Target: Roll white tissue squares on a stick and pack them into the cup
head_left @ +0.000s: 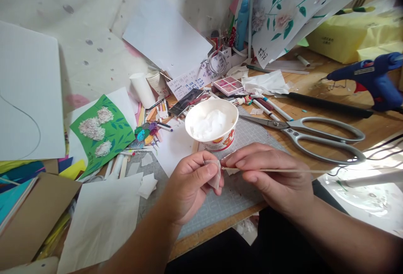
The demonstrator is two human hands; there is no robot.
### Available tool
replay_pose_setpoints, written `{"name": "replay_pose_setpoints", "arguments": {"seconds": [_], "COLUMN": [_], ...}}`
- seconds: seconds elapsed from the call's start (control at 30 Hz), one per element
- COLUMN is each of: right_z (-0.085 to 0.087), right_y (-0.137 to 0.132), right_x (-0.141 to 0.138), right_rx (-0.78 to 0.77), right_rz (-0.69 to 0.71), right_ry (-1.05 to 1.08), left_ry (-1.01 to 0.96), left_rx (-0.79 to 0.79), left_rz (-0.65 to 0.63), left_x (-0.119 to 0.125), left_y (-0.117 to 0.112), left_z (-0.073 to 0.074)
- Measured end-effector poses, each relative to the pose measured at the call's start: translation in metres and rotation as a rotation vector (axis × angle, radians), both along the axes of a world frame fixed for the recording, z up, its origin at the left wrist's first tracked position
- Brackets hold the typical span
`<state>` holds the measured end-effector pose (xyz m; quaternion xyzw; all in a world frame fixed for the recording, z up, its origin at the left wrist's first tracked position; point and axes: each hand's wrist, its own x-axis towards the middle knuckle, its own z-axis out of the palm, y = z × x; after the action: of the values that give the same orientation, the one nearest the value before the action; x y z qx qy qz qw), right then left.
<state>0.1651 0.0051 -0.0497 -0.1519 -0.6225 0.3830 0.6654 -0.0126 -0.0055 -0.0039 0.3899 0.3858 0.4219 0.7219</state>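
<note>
On near side of round, red-printed white paper bowl [220,143]: small, thin white paper piece [215,176] pinched in left hand [195,181], grip closed; slender, pale, straight stick [286,170] held level in right hand [278,183], grip closed around it, apparently so tip meets paper; bowl probably set for easy reach

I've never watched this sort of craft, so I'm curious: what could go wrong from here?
The left hand pinches a thin white scrap, which might tear. The bowl stands just beyond that hand, so a bump could tip it. The scissors point toward the bowl, so shifting them might knock it.
</note>
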Motion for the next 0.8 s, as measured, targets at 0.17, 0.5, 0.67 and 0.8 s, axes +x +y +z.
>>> {"name": "replay_pose_setpoints", "arguments": {"seconds": [0.17,0.5,0.67,0.8], "right_z": [0.0001,0.0048,0.0033,0.0034], "right_y": [0.0003,0.0009,0.0007,0.0007], "right_x": [0.0004,0.0012,0.0003,0.0003], "right_rx": [0.007,0.02,0.011,0.003], "right_rz": [0.012,0.021,0.018,0.011], "right_ry": [0.006,0.001,-0.004,-0.01], "left_ry": [-0.024,-0.03,-0.028,-0.031], "left_rx": [-0.006,-0.001,-0.007,0.002], "left_rz": [0.0,0.003,0.002,-0.008], "left_x": [0.0007,0.0002,0.0001,0.001], "left_y": [0.0004,0.0011,0.0011,0.0018], "left_z": [-0.001,-0.0021,-0.0021,-0.0022]}}
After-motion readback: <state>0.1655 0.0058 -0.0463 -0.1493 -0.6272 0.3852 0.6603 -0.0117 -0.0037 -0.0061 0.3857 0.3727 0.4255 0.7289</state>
